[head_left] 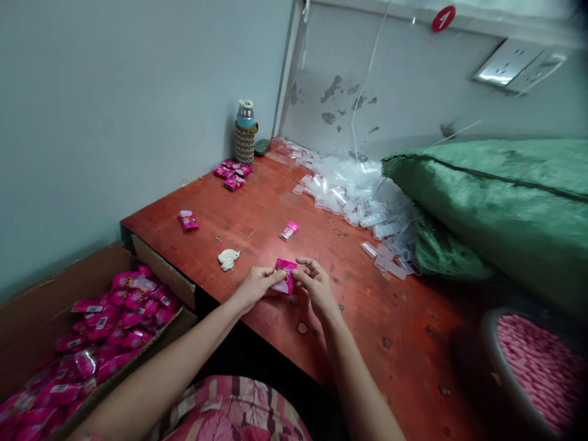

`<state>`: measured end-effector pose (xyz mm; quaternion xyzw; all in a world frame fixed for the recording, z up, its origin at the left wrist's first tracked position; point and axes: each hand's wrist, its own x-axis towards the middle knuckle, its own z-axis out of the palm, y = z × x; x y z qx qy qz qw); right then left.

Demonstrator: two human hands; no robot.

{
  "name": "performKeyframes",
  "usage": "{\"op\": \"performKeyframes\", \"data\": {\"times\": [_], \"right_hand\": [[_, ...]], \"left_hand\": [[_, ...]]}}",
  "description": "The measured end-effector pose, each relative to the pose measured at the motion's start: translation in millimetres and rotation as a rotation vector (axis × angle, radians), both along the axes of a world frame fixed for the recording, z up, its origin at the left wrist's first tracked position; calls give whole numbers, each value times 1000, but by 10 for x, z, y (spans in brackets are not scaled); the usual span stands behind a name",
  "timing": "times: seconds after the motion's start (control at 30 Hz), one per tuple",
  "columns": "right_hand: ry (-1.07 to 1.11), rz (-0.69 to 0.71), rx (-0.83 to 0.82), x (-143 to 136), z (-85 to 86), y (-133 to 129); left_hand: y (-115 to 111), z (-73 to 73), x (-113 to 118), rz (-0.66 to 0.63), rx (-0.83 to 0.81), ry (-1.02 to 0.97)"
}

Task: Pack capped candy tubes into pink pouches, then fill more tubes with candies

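Near the front edge of the red tabletop, a small pink printed packet (pixel 285 267) is held between my two hands. My left hand (pixel 255 286) pinches its left side, thumb on top. At its right edge, my right hand (pixel 318 286) grips with the thumb against it, and the fingers curl partly out of sight. Just beyond them lies a small clear container with a pink end (pixel 289 231), its contents pale pink. A crumpled white scrap (pixel 228 259) rests left of my hands, and a single pink packet (pixel 187 220) sits farther left.
At left, a cardboard box (pixel 160 267) holds many pink packets. Several more packets (pixel 233 181) lie by a bottle in a knitted sleeve (pixel 245 139). Clear plastic tubes (pixel 362 205) are heaped beside a green sack (pixel 496 184). A dark bucket (pixel 491 349) holds pink pellets (pixel 542 367).
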<state>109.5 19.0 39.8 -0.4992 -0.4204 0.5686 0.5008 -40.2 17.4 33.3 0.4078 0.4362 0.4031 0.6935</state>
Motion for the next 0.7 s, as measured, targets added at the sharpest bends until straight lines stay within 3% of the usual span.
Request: {"op": "performKeyframes", "data": {"times": [0.07,0.17,0.23,0.33,0.43,0.57,0.7], "right_hand": [[-53,78,-11,10,19,52],[-179,104,-2,4,43,203],[-347,46,23,-13,63,367],[-764,-84,49,-70,94,677],[-1082,-189,-9,-164,94,977],[-1119,-201,-58,-263,50,1227],[-1034,-125,-37,-243,38,1213]], "left_hand": [[7,-14,-3,24,-103,-67],[4,-76,-19,131,-119,-33],[-1,-113,-40,179,-121,-12],[-9,-127,-70,235,-168,-51],[-9,-90,-89,292,-246,-119],[24,-49,-125,371,-327,-219],[104,-55,-175,456,-387,-418]]}}
